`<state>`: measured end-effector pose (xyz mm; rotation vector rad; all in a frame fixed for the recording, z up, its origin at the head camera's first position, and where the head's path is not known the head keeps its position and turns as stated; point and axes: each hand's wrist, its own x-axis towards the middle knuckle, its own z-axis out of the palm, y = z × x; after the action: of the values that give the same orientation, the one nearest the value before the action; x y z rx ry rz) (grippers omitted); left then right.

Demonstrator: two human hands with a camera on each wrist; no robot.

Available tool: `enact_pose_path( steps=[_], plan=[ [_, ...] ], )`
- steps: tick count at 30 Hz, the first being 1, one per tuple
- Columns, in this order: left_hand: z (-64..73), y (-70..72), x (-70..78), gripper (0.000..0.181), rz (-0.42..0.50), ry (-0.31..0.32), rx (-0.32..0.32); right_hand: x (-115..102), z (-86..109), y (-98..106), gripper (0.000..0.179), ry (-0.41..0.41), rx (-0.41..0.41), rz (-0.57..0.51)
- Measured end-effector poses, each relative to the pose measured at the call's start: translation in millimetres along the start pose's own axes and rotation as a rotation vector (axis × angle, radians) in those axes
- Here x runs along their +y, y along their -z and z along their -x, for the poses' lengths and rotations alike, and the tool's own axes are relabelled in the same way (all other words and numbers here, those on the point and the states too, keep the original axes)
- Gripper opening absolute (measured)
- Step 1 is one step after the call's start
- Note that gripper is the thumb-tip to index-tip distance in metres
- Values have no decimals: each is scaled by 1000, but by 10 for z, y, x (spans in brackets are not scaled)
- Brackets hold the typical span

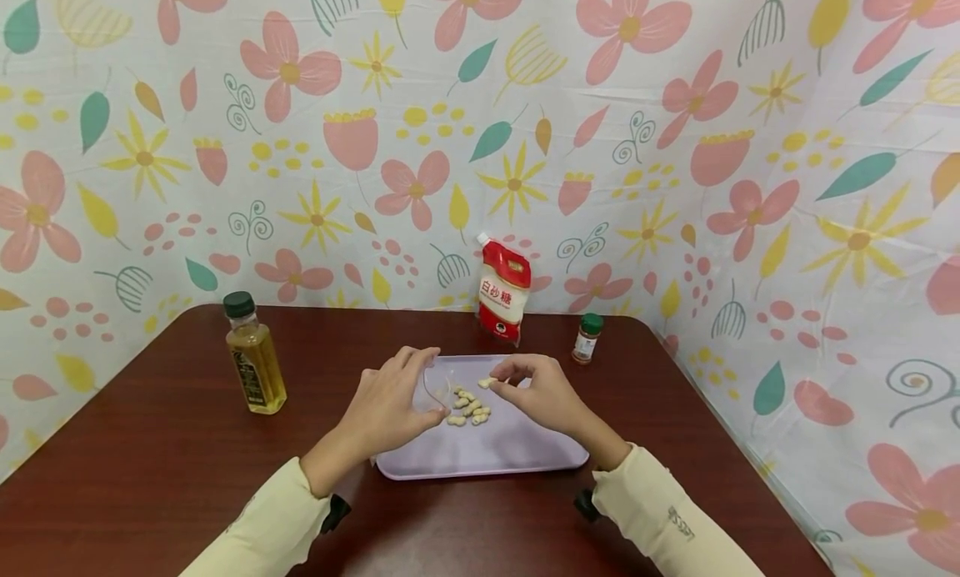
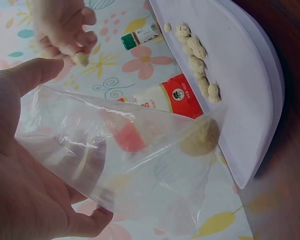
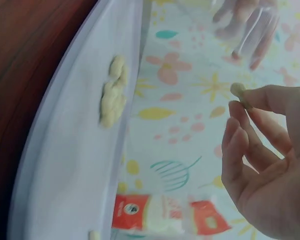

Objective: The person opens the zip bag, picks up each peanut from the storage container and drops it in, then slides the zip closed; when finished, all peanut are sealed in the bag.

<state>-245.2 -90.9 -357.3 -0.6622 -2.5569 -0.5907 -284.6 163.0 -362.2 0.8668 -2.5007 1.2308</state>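
Note:
My left hand [image 1: 384, 406] grips a clear plastic bag [image 2: 140, 150] by its mouth, thumb and fingers spread to hold it wide. One peanut [image 2: 202, 136] lies in the bag's lower corner. To the right, my right hand [image 1: 546, 395] pinches another unshelled peanut [image 3: 238, 90] between thumb and fingertips, above the tray and a short way from the bag. Several peanuts [image 1: 476, 409] lie in a loose cluster on the lilac tray [image 1: 517, 452] beneath both hands. A small piece [image 2: 167, 27] sits apart from that cluster on the tray.
Behind the tray a red and white sugar pouch [image 1: 504, 292] stands upright. A green-capped spice jar [image 1: 587, 338] is at the back right, and an oil bottle [image 1: 255, 356] stands to the left on the dark wooden table [image 1: 172, 460]. Patterned cloth [image 1: 450, 143] hangs behind and at right.

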Motion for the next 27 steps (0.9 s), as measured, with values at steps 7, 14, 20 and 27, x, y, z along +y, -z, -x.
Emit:
enact_pose_path(
  steps=[7, 14, 20, 27],
  plan=[
    [0, -6, 1, 76, 8, -6, 1, -304, 50, -39, 5, -39, 60, -177],
    [7, -14, 9, 75, 11, -9, 5, -543, 58, -89, 6, -46, 101, -132],
    [12, -22, 37, 76, 11, -27, 1, -635, 41, -128, 5, -81, 129, -140],
    [2, -20, 58, 76, -13, -24, 0, -662, 12, -198, 7, -100, 140, -209]
  ],
)
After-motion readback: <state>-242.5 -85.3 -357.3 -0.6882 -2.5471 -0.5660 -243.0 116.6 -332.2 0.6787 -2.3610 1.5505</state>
